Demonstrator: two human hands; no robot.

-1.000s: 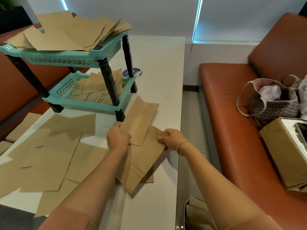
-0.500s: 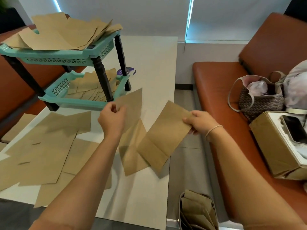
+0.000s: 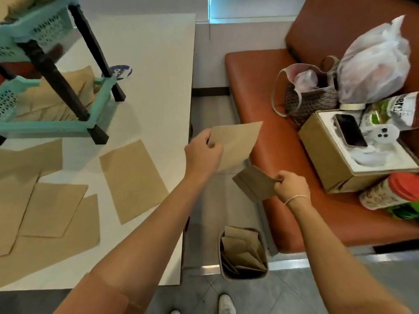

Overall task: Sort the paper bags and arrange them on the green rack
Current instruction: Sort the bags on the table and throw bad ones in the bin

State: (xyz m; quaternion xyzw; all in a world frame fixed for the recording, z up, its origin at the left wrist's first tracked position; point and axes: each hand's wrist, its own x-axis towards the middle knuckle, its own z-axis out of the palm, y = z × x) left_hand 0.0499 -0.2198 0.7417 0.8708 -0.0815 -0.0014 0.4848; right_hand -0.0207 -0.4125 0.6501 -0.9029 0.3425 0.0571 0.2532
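My left hand (image 3: 203, 152) grips a flat brown paper bag (image 3: 237, 143) in the air past the table's right edge. My right hand (image 3: 291, 185) pinches a smaller brown paper bag (image 3: 255, 185) just below it, above the floor gap. One paper bag (image 3: 133, 180) lies flat on the white table (image 3: 158, 64), with several more paper bags (image 3: 45, 205) spread to its left. The green rack (image 3: 56, 125) stands at the table's far left, paper bags (image 3: 63, 91) on its lower shelf.
A small bin (image 3: 243, 252) on the floor below my hands holds several paper bags. The orange bench (image 3: 260, 71) on the right carries a woven handbag (image 3: 310, 96), a plastic bag (image 3: 376, 62), and a cardboard box (image 3: 326, 155) with a phone.
Both hands lifted a bag each off the table and swung right, past the table edge. The view turned right and down, bringing the floor bin into sight.
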